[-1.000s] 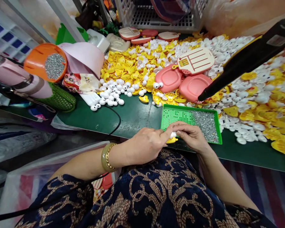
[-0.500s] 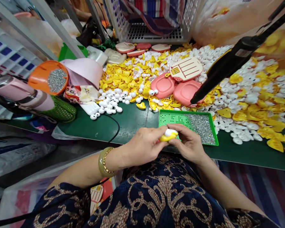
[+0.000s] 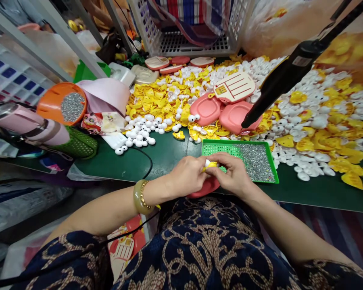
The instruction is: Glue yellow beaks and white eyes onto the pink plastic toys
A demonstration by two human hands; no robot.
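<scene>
Silver metal bits (image 3: 257,162) lie in the flat green plastic tray (image 3: 219,149), with round white balls (image 3: 139,131) to its left and a curved red plastic piece (image 3: 208,189) in front.

Soft, even light falls on the table (image 3: 169,145) and leaves a pale shine on its bare green part, and the white bits (image 3: 317,168) look very bright, while the gap under the table (image 3: 93,197) is dim and dark. The yellow piece (image 3: 211,164) is small and a bit fuzzy, and the bag (image 3: 269,36) at the top right looks hazy. Near the sides things look stretched, like the flask (image 3: 24,121) and the sleeve (image 3: 69,257).
</scene>
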